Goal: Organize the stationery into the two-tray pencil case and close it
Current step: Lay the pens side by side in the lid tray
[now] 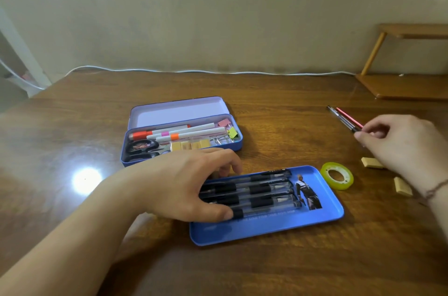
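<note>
The blue pencil case [238, 144] lies open at the table's middle, lid tipped back, holding markers [184, 132], scissors [141, 149], erasers and binder clips. In front of it the loose blue tray [266, 228] carries several black-grip pens [264, 190]. My left hand [186, 189] rests flat over the left ends of those pens, fingers spread. My right hand [400, 143] is at the right, its fingertips pinched on the near ends of a black pen and a red pen [344, 118] lying on the table. A yellow tape roll [337, 175] and two erasers [371, 162] lie between.
A wooden shelf stand [402, 84] sits at the far right corner against the wall. A white cable [194, 70] runs along the table's back edge. A second eraser [402, 186] lies near my right wrist. Bare wood shows on the left and near side.
</note>
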The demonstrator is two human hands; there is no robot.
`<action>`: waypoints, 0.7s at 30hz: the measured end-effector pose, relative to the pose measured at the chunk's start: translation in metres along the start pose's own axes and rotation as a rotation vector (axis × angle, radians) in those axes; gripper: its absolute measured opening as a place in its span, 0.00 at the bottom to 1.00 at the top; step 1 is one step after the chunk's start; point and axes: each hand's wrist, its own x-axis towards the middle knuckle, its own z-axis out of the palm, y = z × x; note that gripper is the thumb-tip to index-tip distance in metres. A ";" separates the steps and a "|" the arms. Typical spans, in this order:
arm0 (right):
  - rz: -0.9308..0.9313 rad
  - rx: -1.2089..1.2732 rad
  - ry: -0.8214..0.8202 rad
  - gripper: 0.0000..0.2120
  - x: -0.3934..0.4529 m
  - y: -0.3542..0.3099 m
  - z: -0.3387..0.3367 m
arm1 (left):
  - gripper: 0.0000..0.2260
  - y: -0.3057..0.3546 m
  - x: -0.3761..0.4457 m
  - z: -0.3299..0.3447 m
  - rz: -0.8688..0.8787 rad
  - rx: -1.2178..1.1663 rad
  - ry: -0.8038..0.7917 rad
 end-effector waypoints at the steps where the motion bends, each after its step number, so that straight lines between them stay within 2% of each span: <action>1: 0.022 -0.015 0.020 0.07 0.002 0.003 0.001 | 0.25 -0.001 0.000 0.000 0.001 -0.003 0.000; 5: 0.094 -0.111 -0.090 0.08 0.007 0.015 0.007 | 0.21 -0.002 0.000 -0.001 0.002 -0.021 -0.001; 7: 0.101 -0.099 -0.084 0.09 0.008 0.017 0.008 | 0.20 -0.002 0.000 -0.001 -0.001 -0.033 -0.002; 10: 0.046 -0.018 0.004 0.10 0.005 0.011 0.006 | 0.17 -0.002 -0.001 -0.001 -0.021 -0.064 -0.005; 13: -0.156 0.264 0.130 0.04 -0.012 -0.007 -0.015 | 0.13 -0.006 -0.002 -0.002 -0.084 -0.167 0.005; 15: -0.371 0.552 0.003 0.06 -0.034 -0.031 -0.034 | 0.13 -0.009 -0.002 -0.003 -0.114 -0.246 0.029; 17: -0.562 0.759 -0.277 0.08 -0.060 -0.054 -0.044 | 0.11 -0.011 -0.001 -0.004 -0.125 -0.317 0.062; 19: -0.677 0.754 -0.449 0.06 -0.080 -0.069 -0.043 | 0.09 -0.012 -0.001 -0.004 -0.127 -0.339 0.072; 21: -0.739 0.612 -0.479 0.06 -0.091 -0.075 -0.034 | 0.08 -0.011 0.001 -0.003 -0.098 -0.289 0.062</action>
